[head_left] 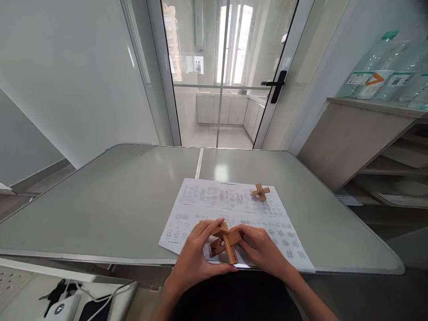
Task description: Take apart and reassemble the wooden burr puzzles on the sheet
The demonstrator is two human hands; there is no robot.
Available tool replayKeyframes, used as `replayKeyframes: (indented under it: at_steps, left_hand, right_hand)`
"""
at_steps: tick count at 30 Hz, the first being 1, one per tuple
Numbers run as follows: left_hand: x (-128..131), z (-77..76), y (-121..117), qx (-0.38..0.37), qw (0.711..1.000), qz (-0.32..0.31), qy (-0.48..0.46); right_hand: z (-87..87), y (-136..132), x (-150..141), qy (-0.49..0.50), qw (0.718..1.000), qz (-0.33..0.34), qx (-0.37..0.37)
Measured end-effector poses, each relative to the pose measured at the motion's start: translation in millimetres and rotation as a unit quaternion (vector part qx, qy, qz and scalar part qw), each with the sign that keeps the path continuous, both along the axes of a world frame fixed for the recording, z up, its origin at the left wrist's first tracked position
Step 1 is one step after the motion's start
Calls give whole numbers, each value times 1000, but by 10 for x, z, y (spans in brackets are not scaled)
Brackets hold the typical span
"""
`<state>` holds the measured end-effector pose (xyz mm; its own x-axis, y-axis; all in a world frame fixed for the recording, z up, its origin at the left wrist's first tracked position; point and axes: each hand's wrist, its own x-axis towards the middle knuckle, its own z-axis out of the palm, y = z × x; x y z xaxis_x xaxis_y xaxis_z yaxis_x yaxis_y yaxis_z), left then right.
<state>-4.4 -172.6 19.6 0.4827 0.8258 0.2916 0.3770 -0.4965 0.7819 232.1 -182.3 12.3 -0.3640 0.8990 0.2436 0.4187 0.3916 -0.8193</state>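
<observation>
Between my two hands, over the near edge of the paper, is a wooden interlocking puzzle (228, 243) made of several notched sticks with dark marks on them. My left hand (195, 249) curves around its left side, thumb at the bottom end and index finger at the top. Fingers of my right hand (262, 247) pinch a stick on the right side; their tips are partly hidden. A smaller wooden cross-shaped piece (260, 192) rests on the upper right of the printed instruction sheet (200, 207), which shows rows of small diagrams.
The grey table (100, 209) has a pale seam across it. Beyond stands a glass door with a black handle (276, 85). Plastic bottles (371, 71) stand on a shelf unit at right. At lower left, a white device (62, 307) with cables lies on a seat-like surface.
</observation>
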Motion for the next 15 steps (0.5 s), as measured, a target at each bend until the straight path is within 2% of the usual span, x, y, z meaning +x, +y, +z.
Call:
replayKeyframes:
  at_steps: [10, 15]
  left_hand:
    - [-17, 41, 8, -26, 999, -22, -31]
    - [3, 59, -2, -37, 999, -4, -26]
  right_hand:
    - [-80, 10, 0, -11, 996, -48, 71]
    - [-103, 16, -9, -9, 993, -69, 90]
